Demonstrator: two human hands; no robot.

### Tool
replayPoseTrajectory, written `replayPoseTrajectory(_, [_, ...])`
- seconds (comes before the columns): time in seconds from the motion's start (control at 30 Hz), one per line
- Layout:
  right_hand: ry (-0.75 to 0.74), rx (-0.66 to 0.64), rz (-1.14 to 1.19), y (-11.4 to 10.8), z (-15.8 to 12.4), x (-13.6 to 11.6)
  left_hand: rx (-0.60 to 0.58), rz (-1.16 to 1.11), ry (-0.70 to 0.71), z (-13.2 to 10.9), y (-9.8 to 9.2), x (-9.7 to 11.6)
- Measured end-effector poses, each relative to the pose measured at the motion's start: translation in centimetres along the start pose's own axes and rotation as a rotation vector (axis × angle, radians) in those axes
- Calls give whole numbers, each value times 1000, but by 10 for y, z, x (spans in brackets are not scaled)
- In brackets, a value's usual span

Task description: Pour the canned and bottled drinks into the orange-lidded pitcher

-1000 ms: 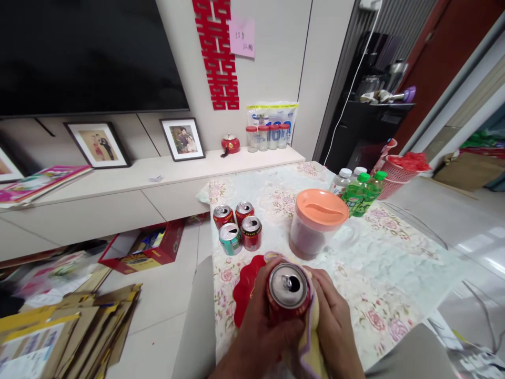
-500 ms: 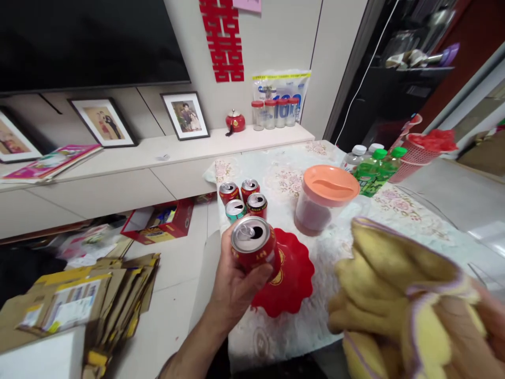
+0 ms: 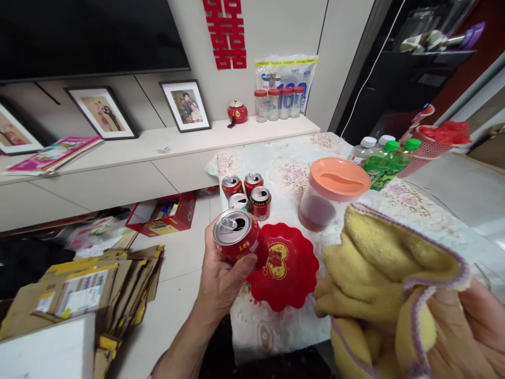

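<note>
My left hand (image 3: 223, 281) is wrapped round an opened red drink can (image 3: 246, 245), held up over the left rim of a red scalloped plate (image 3: 298, 268). At the lower right, my right hand (image 3: 460, 321) grips a bunched yellow cloth (image 3: 379, 268) with purple stitched edging; some fingers are hidden in its folds. Behind the held can stand several opened cans, among them a red can (image 3: 260, 205) and a green-sided can (image 3: 239, 202). A clear tub with an orange lid (image 3: 340, 178) sits behind the plate, between the cans and the cloth.
Green-capped bottles (image 3: 384, 163) and a pink basket (image 3: 428, 145) stand at the table's right side. Along the cabinet are picture frames (image 3: 185, 108), red-lidded jars (image 3: 273, 105) and a red pot (image 3: 237, 112). Flattened cardboard (image 3: 130, 284) and a red box (image 3: 185, 213) lie on the floor at left.
The can in my left hand has moved slightly left, uncovering more of the plate. My right hand with the cloth has also shifted a little left. The view has tilted slightly.
</note>
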State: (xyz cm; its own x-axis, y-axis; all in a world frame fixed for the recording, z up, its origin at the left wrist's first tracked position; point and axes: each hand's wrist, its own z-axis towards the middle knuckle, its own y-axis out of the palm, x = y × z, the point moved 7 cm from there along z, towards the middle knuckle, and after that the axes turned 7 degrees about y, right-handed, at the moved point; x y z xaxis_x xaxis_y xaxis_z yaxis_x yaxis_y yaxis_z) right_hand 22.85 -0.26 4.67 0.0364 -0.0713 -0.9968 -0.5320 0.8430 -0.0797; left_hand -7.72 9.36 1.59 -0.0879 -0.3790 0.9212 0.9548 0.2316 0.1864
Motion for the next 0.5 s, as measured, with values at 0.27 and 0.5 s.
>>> replayPoseTrajectory(0.27, [-189,-168,4,11,8,7,17,9,-4,1,-4,-1])
replayPoseTrajectory(0.5, [-607,-621,-73,62,-43,-6,-71,-118,-110,-32,42,-5])
